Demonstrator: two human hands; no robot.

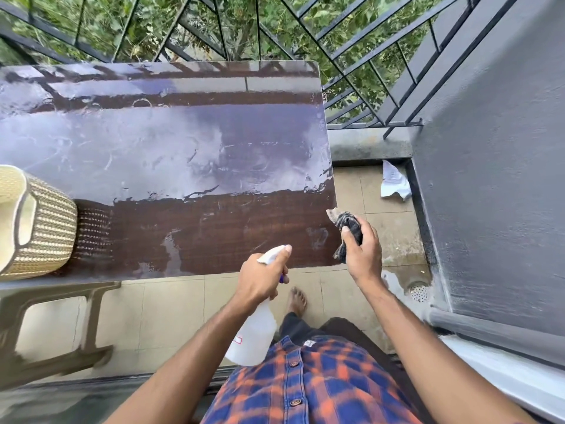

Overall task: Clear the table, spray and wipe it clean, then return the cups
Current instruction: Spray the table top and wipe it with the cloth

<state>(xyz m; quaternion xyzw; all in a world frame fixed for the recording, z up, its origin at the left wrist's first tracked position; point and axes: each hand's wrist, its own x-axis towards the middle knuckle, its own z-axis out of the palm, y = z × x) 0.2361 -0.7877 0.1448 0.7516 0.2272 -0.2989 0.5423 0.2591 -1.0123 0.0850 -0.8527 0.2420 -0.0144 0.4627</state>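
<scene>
Brown table (214,228) wet, streaked | left hand (260,280) fingers grip spray bottle (253,335) | right hand (363,249) fingers clutch cloth (348,223)

In daylight a glossy brown table (214,228) stands on a beige tiled floor (171,307), with a grey painted wall (489,179) at right, a black metal railing (373,125) and green leaves (189,26) behind it, and a possibly wet floor drain (418,291) in the corner.

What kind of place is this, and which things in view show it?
Most likely a home balcony: a metal railing with leafy plants beyond, and a tiled floor with a drain.
</scene>
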